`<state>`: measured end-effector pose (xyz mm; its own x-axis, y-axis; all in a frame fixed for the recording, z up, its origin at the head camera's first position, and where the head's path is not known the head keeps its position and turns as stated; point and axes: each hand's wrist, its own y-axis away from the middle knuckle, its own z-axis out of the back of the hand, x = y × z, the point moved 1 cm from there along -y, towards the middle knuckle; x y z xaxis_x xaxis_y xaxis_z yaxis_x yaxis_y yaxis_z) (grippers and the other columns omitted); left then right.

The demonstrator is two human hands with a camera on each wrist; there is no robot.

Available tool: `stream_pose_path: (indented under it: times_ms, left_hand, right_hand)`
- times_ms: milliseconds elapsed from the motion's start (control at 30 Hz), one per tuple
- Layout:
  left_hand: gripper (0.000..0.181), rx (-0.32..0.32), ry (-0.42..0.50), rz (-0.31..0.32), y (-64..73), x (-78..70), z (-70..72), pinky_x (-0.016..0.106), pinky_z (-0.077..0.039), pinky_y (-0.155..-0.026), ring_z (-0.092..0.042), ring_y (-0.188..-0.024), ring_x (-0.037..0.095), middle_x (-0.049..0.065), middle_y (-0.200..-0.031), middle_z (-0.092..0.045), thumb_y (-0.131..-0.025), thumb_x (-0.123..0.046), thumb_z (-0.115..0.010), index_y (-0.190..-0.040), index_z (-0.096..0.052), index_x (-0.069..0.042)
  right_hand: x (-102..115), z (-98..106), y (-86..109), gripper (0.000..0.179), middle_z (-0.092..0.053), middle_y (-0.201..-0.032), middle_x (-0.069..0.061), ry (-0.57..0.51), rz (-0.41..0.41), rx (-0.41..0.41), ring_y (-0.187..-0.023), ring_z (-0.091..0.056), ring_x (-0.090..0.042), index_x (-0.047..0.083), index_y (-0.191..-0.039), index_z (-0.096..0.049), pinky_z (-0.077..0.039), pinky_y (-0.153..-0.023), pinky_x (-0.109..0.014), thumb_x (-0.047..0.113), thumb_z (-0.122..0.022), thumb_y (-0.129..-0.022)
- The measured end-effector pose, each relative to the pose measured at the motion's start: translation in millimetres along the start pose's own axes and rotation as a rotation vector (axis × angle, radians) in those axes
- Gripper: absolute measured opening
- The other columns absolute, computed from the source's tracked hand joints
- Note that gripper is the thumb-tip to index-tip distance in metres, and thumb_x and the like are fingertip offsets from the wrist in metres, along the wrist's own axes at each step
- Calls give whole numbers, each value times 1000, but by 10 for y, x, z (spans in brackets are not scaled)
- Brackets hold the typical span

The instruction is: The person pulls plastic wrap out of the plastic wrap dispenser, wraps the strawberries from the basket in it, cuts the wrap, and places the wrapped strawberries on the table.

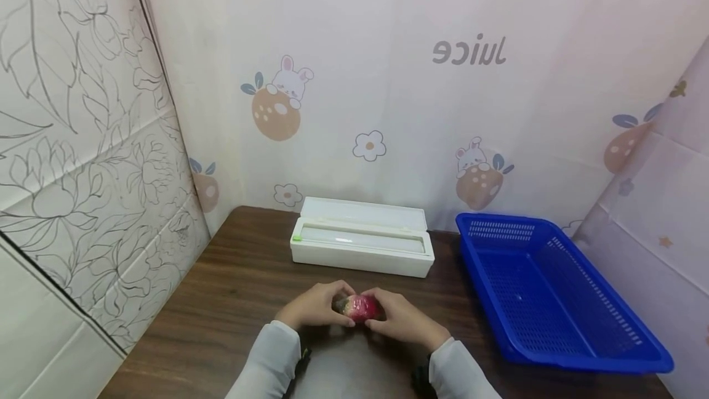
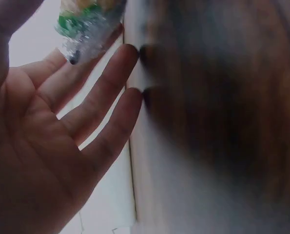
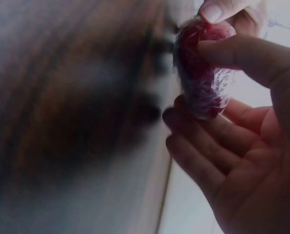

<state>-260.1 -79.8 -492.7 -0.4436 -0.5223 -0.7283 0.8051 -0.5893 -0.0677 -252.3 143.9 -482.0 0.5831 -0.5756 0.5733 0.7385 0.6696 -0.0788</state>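
Note:
A red fruit-like item (image 1: 362, 308) wrapped in clear, crinkled plastic film is held low over the table between both hands. Its left end, with yellow and green (image 2: 81, 18), shows in the left wrist view. My left hand (image 1: 317, 308) grips that end between thumb and forefinger, the other fingers stretched out loosely. From the right side, my right hand (image 1: 407, 318) pinches the item, its thumb on the red face and its fingers behind. The right wrist view shows the glossy film around the item (image 3: 203, 73), with the left thumb at its top.
Behind the hands stands a long white cling-film box (image 1: 360, 257), its lid (image 1: 362, 213) raised and a roll inside. A blue perforated basket (image 1: 554, 300) stands on the right of the dark wooden table (image 1: 221, 300). Patterned curtains hang behind and at the sides.

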Motion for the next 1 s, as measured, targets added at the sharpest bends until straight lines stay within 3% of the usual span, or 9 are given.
stream_pose_path:
  times_ms: [267, 433, 800, 1000]
  left_hand:
    - [48, 9, -49, 54, -12, -11, -79, 33, -49, -88, -53, -96, 4, -6, -108, -61, -72, -39, -78, -111, -58, -19]
    - [48, 4, -32, 45, -10, -36, -97, 31, -50, -86, -53, -93, 3, -6, -107, -61, -73, -37, -78, -112, -58, -18]
    - [61, -1, -34, 12, 6, -50, -83, 36, -48, -92, -51, -103, 7, -1, -116, -58, -72, -44, -77, -120, -55, -15]
    - [60, -27, -15, 34, 50, -51, -24, 42, -49, -92, -52, -109, 14, 1, -122, -57, -79, -53, -67, -125, -53, -16]
  right_hand:
    - [-54, -98, 24, 47, -59, -114, -2, 59, -49, -11, -102, -52, -12, 11, -119, -55, -51, -86, -39, 33, -71, -81]
    - [-91, -127, 41, 48, -57, -113, -1, 56, -76, -27, -102, -51, -12, 12, -118, -55, -51, -86, -38, 34, -73, -79]
    - [-89, -103, 43, 70, -55, -120, -6, 36, -91, -34, -105, -51, -15, 9, -129, -49, -50, -88, -41, 43, -76, -73]
    - [-108, -49, 96, 75, -56, -118, -4, 23, -86, -42, -104, -53, -14, 9, -132, -47, -52, -87, -41, 54, -68, -76]
